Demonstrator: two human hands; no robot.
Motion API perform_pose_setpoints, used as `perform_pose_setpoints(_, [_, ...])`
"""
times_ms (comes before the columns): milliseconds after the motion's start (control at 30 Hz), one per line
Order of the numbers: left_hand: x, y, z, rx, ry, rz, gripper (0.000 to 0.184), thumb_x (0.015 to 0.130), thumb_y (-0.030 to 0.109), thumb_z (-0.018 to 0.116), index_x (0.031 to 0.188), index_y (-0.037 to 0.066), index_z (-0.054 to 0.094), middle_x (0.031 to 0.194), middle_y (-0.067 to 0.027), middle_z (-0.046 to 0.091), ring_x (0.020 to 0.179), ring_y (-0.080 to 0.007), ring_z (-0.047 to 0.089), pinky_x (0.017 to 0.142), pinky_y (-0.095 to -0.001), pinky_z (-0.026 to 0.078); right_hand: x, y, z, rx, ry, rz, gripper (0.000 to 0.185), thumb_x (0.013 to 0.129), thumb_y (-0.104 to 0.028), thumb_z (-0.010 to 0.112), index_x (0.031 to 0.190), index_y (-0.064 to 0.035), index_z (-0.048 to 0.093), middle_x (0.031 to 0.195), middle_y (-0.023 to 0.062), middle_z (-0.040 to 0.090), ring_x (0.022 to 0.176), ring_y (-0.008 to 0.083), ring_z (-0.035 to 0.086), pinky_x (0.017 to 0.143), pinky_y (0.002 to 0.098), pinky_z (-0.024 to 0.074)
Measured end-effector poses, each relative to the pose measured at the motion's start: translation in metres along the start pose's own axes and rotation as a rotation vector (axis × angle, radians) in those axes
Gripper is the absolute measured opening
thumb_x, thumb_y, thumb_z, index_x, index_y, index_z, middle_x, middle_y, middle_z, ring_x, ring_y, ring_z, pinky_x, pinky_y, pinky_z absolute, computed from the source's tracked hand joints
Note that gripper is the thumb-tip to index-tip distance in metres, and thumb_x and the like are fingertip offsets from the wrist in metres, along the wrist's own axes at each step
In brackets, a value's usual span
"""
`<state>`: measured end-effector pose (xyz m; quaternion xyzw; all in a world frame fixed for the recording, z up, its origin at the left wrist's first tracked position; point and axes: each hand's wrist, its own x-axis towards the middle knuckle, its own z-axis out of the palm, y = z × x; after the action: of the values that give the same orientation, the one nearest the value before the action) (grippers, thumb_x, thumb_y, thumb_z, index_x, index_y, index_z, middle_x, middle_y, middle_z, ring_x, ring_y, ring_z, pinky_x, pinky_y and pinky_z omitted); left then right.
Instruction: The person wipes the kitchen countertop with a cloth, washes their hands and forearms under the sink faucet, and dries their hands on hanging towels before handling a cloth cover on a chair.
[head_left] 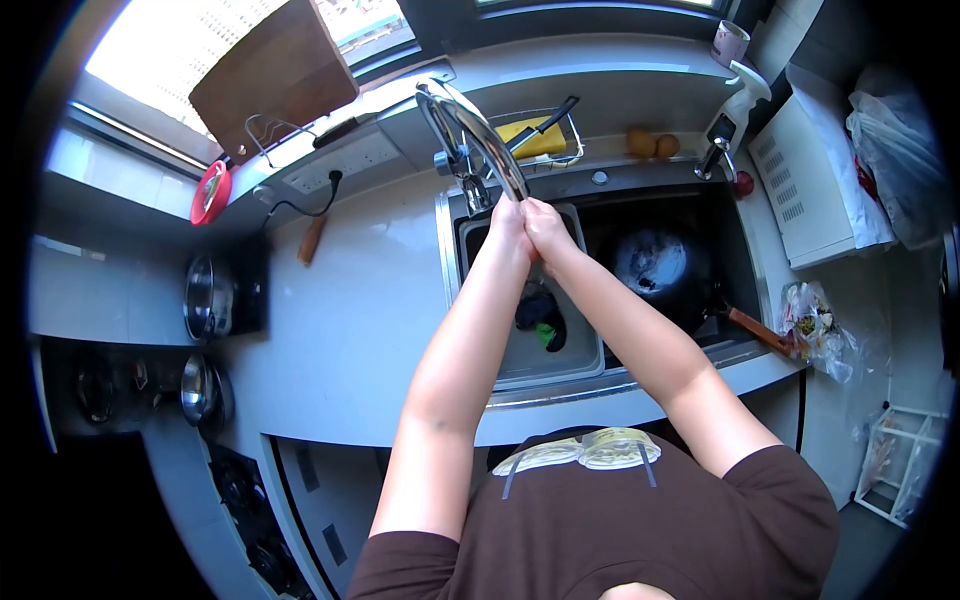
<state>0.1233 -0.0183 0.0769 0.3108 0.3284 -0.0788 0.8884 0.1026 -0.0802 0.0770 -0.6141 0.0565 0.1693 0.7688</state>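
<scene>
Right below the mouth of the chrome faucet [478,120], my left hand [509,222] and my right hand [547,229] press against each other. Both look closed, with fingers folded inward. Whatever may be between them is hidden. Under the hands, a grey basin [578,352] sits in the left part of the sink. A dark, crumpled item with a bright green patch [545,332] lies in it; its kind is unclear. Right of my right hand, a dark wok [650,270] with a wooden handle rests in the sink.
Behind the sink are a rack with a yellow sponge [540,138], eggs [653,144] and a spray bottle [738,105]. A white appliance [800,165] stands at right. A cutting board [272,80] leans by the window; metal bowls [207,298] stand at left.
</scene>
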Motion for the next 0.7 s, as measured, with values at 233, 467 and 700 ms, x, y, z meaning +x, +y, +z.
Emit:
perform_pose_setpoints(233, [0.005,0.011,0.034,0.086,0.066,-0.166,0.067,0.090,0.054,0.049,0.136,0.007,0.041,0.136,-0.0139,0.045,0.119,-0.0275,0.044,0.103,-0.0421,0.033,-0.017,-0.044,-0.012,0.155,-0.012,0.055,0.040,0.100,-0.034,0.042,0.118,-0.0018,0.059,0.108,0.0068,0.062,0.098,0.0128,0.056,0.088,0.0263,0.0412])
perform_pose_setpoints(467, [0.033,0.003,0.003,0.057,0.016,0.083,0.059,0.095,0.043,0.049,0.139,0.006,0.037,0.125,-0.0077,0.053,0.113,-0.0197,0.048,0.098,-0.0319,0.038,-0.030,-0.041,0.001,0.124,-0.004,-0.056,0.045,0.099,-0.039,0.041,0.120,-0.0015,0.056,0.110,0.0086,0.061,0.100,0.0155,0.056,0.089,0.0283,0.0415])
perform_pose_setpoints(700, [-0.064,-0.012,0.014,0.006,-0.040,0.236,0.038,0.100,0.041,0.030,0.113,0.012,0.052,0.103,-0.0066,0.058,0.092,-0.0227,0.058,0.080,-0.0358,0.048,0.022,-0.005,-0.001,-0.376,-0.182,-0.143,0.050,0.096,-0.047,0.044,0.111,-0.0030,0.061,0.097,0.0084,0.061,0.093,0.0215,0.055,0.090,0.0424,0.0408])
